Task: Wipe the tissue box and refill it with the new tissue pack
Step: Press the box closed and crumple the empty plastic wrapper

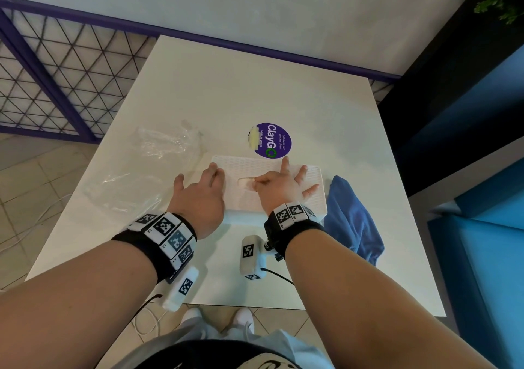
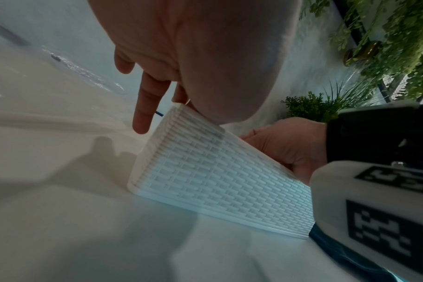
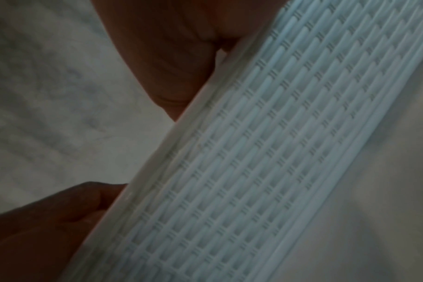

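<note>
The white woven-pattern tissue box (image 1: 243, 167) lies flat on the white table (image 1: 226, 90), its oval slot (image 1: 246, 182) facing up. My left hand (image 1: 202, 188) rests at the box's left end, fingers spread and straight; in the left wrist view its fingers (image 2: 143, 114) point down beside the end wall of the box (image 2: 217, 181). My right hand (image 1: 283, 183) lies flat on the lid with fingers spread and the thumb at the slot's edge. The right wrist view is dim and shows the side of the box (image 3: 254, 152) under the palm. No tissue shows in the slot.
A crumpled clear plastic wrapper (image 1: 147, 164) lies left of the box. A blue cloth (image 1: 354, 218) lies bunched at its right end. A round purple sticker (image 1: 273, 140) is on the table just behind the box. A purple railing (image 1: 56, 65) stands to the left.
</note>
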